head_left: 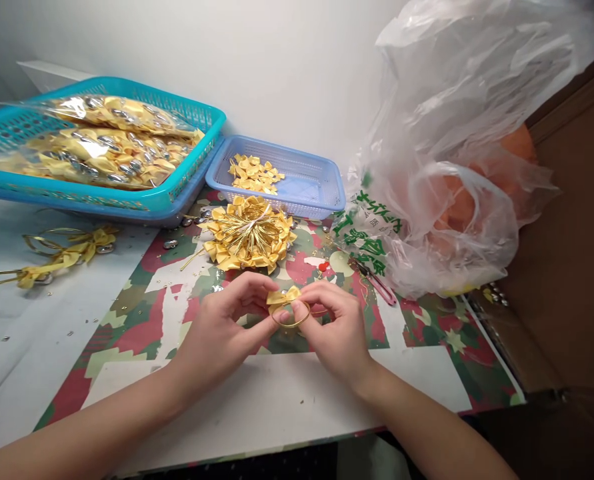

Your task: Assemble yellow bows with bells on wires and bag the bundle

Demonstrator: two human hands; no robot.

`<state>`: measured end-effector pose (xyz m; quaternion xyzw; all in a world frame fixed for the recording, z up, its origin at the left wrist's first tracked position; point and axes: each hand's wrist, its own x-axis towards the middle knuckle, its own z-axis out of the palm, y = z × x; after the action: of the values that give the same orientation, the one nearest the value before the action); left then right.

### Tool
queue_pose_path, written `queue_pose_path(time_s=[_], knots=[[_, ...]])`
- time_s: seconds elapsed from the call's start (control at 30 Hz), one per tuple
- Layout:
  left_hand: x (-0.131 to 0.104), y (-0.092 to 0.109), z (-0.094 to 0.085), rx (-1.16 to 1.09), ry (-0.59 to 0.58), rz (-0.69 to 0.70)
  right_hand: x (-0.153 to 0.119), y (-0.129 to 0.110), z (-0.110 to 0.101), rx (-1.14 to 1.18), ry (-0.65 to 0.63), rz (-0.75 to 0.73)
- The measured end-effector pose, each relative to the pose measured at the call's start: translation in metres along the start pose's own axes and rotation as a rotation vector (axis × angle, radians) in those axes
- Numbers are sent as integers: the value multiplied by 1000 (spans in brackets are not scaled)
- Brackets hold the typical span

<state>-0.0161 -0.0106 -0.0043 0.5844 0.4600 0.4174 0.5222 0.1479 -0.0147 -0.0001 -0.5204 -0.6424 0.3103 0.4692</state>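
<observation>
Above the camouflage-patterned tabletop (457, 340), left hand (227, 323) and right hand (339, 321) pinch a gold ribbon bow (291, 294) and thin golden loop (291, 326), which could twist if either grip slackens.

Soft light brightens the wall (287, 67). Glare spots the packets (127, 153); the right side falls dim. Edges look stretched.
</observation>
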Motion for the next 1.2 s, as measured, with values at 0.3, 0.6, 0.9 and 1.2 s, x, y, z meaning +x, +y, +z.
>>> queue_pose_path(time_s=[0.3,0.6,0.9,1.2], knots=[[2,-2,-4,343,79,339,-3,1,3,24,-3,19],[0,-3,0,52,93,26,-4,2,4,40,17,38],[6,2,2,-180,59,-268,-4,8,8,-13,38,-36],[6,1,1,-167,27,-213,-5,8,8,-20,47,-84]])
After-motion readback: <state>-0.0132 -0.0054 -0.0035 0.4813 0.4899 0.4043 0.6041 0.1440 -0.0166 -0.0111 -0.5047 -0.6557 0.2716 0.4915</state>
